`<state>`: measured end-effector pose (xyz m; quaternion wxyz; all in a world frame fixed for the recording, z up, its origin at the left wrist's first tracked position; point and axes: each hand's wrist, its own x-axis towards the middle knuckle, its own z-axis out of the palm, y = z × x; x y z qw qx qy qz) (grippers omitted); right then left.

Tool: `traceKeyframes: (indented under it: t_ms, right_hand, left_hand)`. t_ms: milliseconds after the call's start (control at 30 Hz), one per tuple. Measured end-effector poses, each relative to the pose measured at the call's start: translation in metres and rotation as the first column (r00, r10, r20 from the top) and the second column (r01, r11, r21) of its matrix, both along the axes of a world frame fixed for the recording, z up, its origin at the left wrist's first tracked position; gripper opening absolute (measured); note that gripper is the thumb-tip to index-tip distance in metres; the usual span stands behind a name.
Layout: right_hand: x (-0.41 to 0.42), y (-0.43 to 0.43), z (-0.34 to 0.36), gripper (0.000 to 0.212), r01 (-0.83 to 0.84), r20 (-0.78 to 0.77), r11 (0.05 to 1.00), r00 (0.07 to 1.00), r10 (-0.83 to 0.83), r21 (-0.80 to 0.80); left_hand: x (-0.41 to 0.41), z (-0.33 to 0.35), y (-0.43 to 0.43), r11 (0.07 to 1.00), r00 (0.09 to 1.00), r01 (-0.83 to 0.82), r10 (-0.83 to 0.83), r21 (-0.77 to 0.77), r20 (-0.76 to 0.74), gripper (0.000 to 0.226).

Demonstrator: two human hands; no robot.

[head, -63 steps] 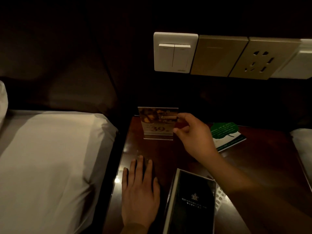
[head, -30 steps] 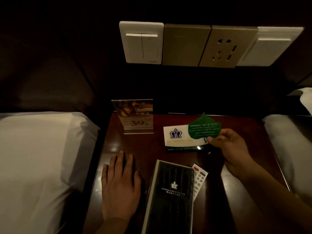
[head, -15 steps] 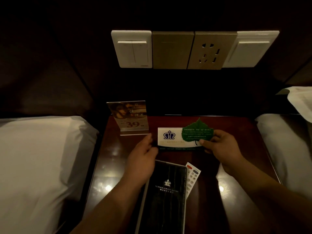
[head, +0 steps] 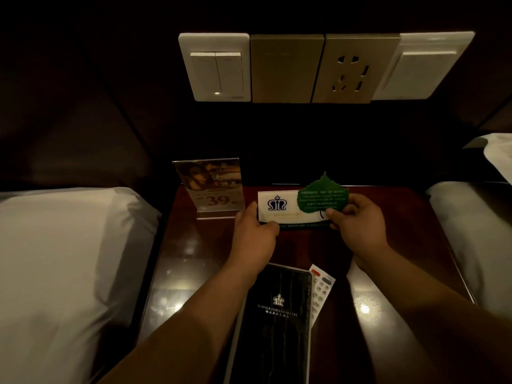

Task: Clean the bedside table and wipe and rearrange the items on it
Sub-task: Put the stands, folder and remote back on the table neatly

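Observation:
On the dark wooden bedside table (head: 194,256) a white card with a crown logo (head: 279,207) lies near the back. My left hand (head: 256,234) grips its left end. My right hand (head: 357,223) pinches a green leaf-shaped card (head: 321,196) over the white card's right end. An acrylic sign stand showing "39" (head: 213,188) stands upright at the back left. A black hotel folder (head: 277,320) lies at the front, with a white remote control (head: 321,292) partly under its right edge.
White bedding (head: 61,259) borders the table on the left, and another bed (head: 476,234) on the right. A row of wall switches (head: 216,67) and a socket (head: 352,70) sits above the table on the dark wall.
My left hand left the table top and moved up to grip the white card's left end. My right hand brought the leaf card over the white card's right end.

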<state>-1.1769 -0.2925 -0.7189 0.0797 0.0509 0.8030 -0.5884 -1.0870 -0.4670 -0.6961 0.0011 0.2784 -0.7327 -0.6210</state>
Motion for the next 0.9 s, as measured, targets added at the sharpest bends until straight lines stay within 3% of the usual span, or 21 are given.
traceKeyframes:
  t_ms: [100, 367, 700, 800, 900]
  right_hand:
    - [-0.001, -0.002, -0.004, 0.025, 0.038, -0.017, 0.999, 0.999, -0.038, 0.001]
    - [-0.008, -0.012, -0.008, 0.02, 0.09, -0.076, 0.995, 0.993, -0.087, 0.039]
    - [-0.017, -0.018, -0.009, 0.019, 0.04, -0.106, 0.997, 0.994, -0.032, 0.069]
    - [-0.016, -0.015, -0.01, 0.02, 0.024, -0.094, 0.999, 0.995, -0.02, 0.042]
    - [-0.016, -0.013, -0.011, 0.025, 0.032, -0.085, 0.998, 0.996, -0.028, 0.046]
  left_hand:
    - [0.0, -0.004, -0.001, 0.998, 0.999, -0.033, 0.033, -0.048, -0.008, 0.061]
    - [-0.014, -0.005, 0.001, 0.999, 0.999, -0.031, 0.031, 0.012, -0.031, 0.051]
    - [-0.005, -0.002, 0.004, 0.994, 0.994, -0.088, 0.092, 0.067, -0.059, 0.061]
    - [0.022, -0.005, -0.01, 0.968, 0.966, -0.249, 0.25, 0.028, -0.067, 0.049]
    - [0.039, -0.006, -0.053, 0.829, 0.832, -0.553, 0.542, -0.088, -0.12, 0.033]
